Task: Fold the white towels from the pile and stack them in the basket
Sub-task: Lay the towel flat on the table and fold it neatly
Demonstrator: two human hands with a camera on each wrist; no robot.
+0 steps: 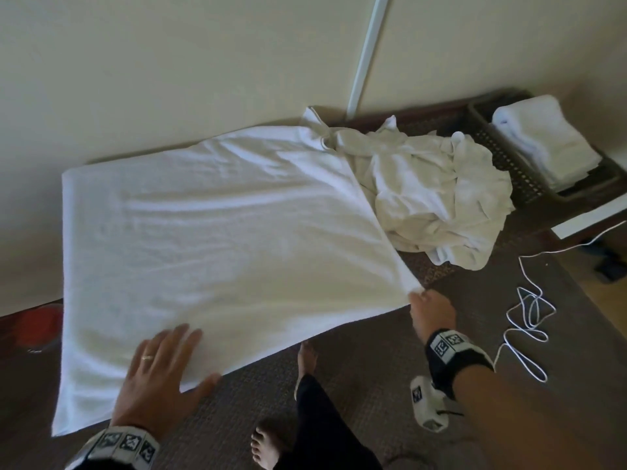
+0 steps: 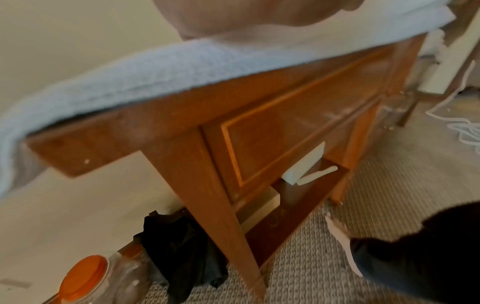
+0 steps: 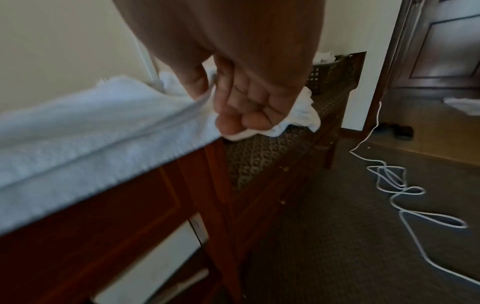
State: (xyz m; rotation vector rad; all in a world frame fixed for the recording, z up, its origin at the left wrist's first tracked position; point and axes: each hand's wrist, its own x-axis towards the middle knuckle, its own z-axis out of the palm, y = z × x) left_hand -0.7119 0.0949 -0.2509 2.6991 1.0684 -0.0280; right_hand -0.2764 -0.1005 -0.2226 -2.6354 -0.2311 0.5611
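Note:
A large white towel (image 1: 210,239) lies spread flat over the bench top, its near edge (image 2: 145,76) hanging over the wooden front. My left hand (image 1: 159,371) presses flat on its near left part, fingers straight. My right hand (image 1: 429,310) pinches the towel's near right corner (image 3: 207,123) between thumb and curled fingers. A crumpled pile of white towels (image 1: 437,195) sits to the right. Beyond it a dark woven basket (image 1: 509,161) holds a stack of folded white towels (image 1: 546,140).
The wooden bench (image 2: 259,131) stands against a cream wall (image 1: 169,62). A white cable (image 1: 529,317) loops on the carpet at the right. My bare feet (image 1: 268,449) stand close to the bench. An orange-lidded jar (image 2: 85,277) and dark cloth (image 2: 179,255) lie on the floor at the left.

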